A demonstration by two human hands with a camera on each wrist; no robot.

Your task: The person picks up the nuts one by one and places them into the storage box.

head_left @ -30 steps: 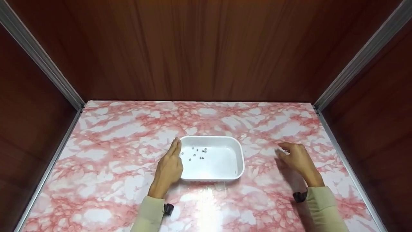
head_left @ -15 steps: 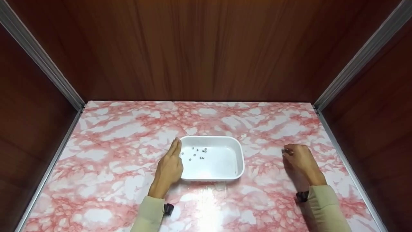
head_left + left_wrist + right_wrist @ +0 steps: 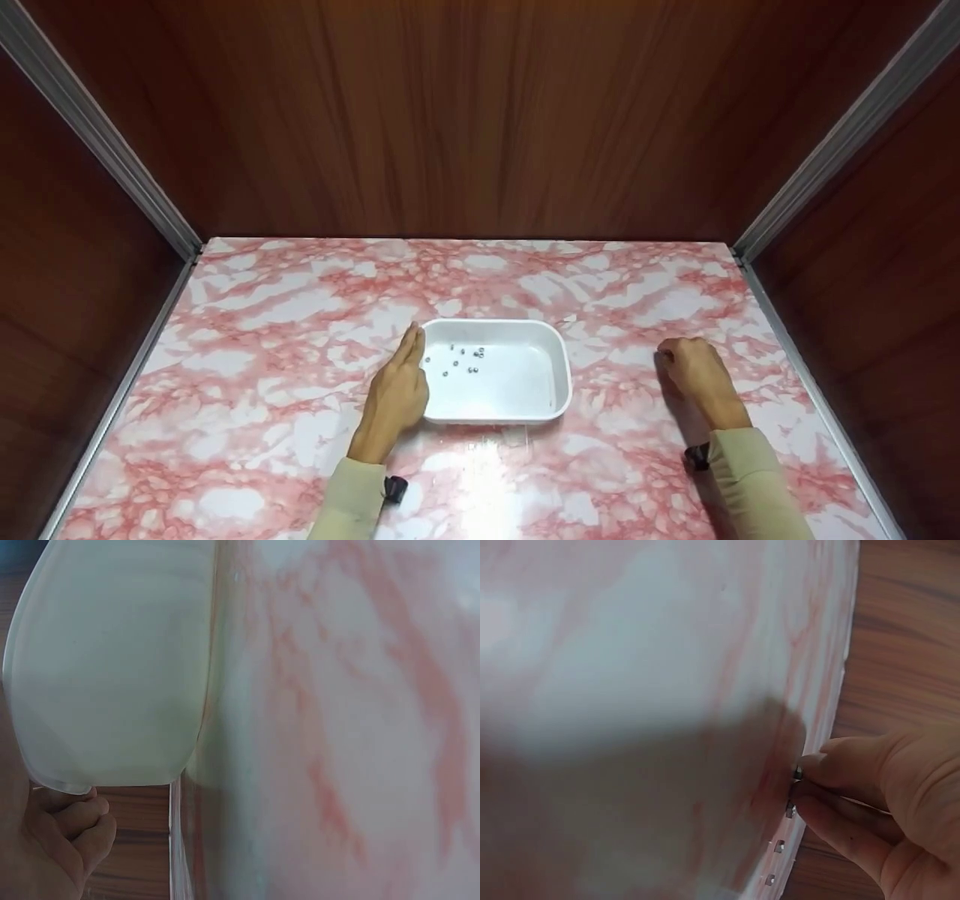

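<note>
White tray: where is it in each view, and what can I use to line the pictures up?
Head: below centre, the white tray has the left hand at its left end.
Left wrist: upper left, seen close up, with part of the left hand at lower left.
Right wrist: not in the picture; the right hand shows at lower right.
Shared landmark: the pink-and-white marbled tabletop, visible in all three views.

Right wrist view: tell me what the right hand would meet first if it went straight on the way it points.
A small metal piece at the tips of the right hand, perhaps in contact; depth is unclear. Just beyond lies the marbled tabletop.
</note>
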